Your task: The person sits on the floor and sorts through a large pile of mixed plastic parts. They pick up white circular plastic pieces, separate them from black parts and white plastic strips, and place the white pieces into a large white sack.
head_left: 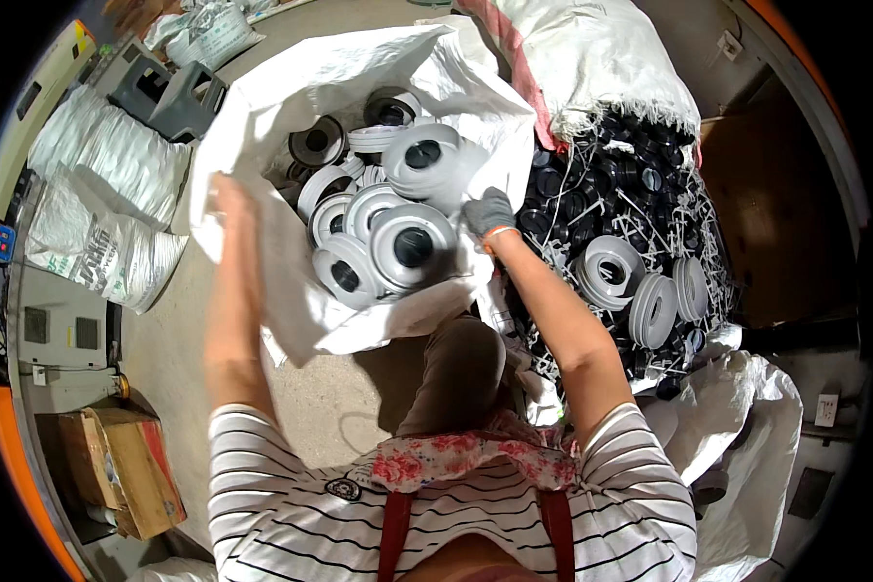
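A large white woven sack point(306, 73) stands wide open in front of me, with several grey round plastic parts point(371, 209) inside, some with black centres. At its left rim, my left hand point(231, 199) is closed on the sack's edge, slightly blurred by motion. My right hand point(490, 213), in a grey glove, grips the opposite rim near the grey parts. One upper grey part point(427, 160) is smeared as if moving. Dark ring-shaped parts point(318, 141) lie deeper in the sack.
To the right, a heap of small black caps and white scraps point(592, 184) spills from another white sack point(601, 58), with several grey rings point(653, 310) on top. Filled sacks point(107, 233) and grey plastic stools point(186, 102) stand left. A cardboard box point(131, 470) sits lower left.
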Action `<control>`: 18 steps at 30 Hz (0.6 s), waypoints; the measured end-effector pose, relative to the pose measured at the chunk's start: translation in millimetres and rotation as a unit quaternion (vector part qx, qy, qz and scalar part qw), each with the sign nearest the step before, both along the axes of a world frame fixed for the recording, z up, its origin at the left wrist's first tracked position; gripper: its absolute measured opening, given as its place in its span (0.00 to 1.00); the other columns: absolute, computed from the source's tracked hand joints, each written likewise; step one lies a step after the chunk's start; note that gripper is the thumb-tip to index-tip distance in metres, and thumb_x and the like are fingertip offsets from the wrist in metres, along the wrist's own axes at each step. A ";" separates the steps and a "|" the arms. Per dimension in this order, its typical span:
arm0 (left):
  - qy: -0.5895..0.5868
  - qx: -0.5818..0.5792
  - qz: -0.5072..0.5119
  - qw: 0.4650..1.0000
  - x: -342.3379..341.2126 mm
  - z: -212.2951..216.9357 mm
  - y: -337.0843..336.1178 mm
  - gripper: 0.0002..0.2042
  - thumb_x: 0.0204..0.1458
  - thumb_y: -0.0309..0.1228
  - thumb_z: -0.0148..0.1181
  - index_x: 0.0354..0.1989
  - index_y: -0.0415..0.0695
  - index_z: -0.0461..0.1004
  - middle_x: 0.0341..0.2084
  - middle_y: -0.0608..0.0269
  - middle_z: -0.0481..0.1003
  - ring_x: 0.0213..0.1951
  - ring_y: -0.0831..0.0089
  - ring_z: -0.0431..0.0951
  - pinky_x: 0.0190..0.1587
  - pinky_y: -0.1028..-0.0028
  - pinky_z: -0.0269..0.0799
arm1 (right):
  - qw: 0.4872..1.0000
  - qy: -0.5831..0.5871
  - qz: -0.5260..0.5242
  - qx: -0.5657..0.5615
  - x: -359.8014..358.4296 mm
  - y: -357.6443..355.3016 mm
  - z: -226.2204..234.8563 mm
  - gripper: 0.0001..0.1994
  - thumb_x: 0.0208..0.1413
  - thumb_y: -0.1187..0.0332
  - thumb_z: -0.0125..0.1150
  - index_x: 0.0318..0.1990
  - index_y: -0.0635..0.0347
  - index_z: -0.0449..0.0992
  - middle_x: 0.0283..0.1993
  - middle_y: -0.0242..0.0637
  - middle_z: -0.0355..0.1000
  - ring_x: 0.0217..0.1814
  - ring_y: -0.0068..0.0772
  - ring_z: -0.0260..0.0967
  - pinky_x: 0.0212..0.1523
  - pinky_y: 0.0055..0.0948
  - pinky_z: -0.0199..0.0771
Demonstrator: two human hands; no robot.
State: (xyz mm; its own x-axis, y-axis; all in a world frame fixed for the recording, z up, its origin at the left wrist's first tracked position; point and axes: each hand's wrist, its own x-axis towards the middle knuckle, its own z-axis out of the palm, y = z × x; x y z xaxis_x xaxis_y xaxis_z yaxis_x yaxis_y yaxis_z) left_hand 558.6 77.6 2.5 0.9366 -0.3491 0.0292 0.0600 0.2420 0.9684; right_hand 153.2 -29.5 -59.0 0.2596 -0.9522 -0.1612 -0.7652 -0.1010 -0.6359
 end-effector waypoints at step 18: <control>-0.111 0.109 -0.110 0.982 -113.7 159.0 1.8 0.28 0.55 0.45 0.51 0.55 0.30 0.65 0.52 0.47 0.68 0.52 0.60 0.68 0.56 0.67 0.60 | 0.943 0.253 0.155 -0.148 -132.6 56.9 -18.2 0.19 0.52 0.56 0.51 0.34 0.67 0.76 0.39 0.53 0.74 0.44 0.48 0.72 0.47 0.40 0.71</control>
State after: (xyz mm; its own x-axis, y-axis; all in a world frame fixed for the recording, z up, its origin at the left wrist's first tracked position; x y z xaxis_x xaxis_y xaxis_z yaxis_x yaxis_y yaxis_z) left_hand 445.0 79.4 161.5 0.8169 -0.5629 0.1257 -0.1306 0.0318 0.9909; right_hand 20.6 27.4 -77.2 0.4948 -0.8655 -0.0784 -0.8674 -0.4864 -0.1051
